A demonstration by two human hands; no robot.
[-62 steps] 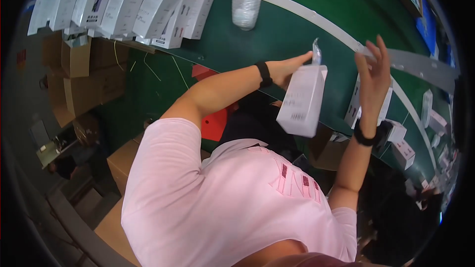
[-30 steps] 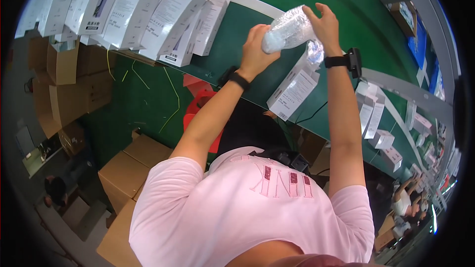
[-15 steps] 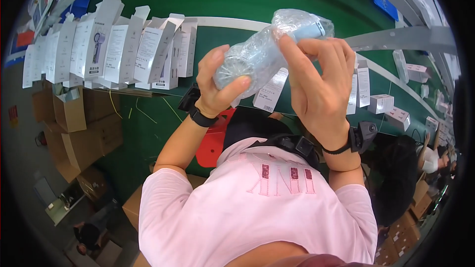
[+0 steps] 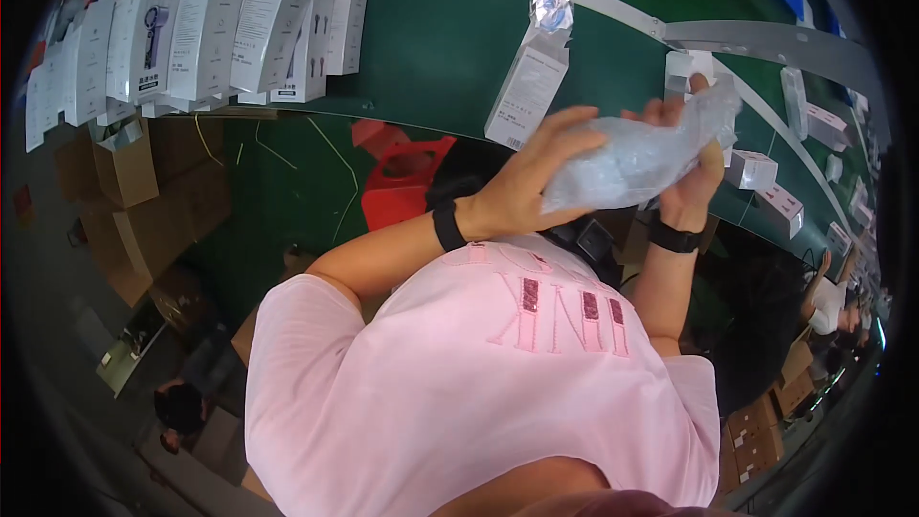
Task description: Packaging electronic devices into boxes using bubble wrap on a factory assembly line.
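while left hand (image 4: 525,182) and right hand (image 4: 691,193) hold wrapped bundle (image 4: 627,165) in curled fingers, it no longer hides white box (image 4: 529,86).

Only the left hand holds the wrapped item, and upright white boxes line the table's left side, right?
No: the head view shows left hand and right hand both holding the wrapped item. The white boxes do line the left side.

— How do we hold our left arm (image 4: 392,254)?
— Bent at the elbow, slanting in front of our chest, the left hand (image 4: 517,182) turned rightward with fingers curled in a grip.
— And our right arm (image 4: 667,278)?
— Reaching forward, its right hand (image 4: 691,193) gripping too, close beside our left.
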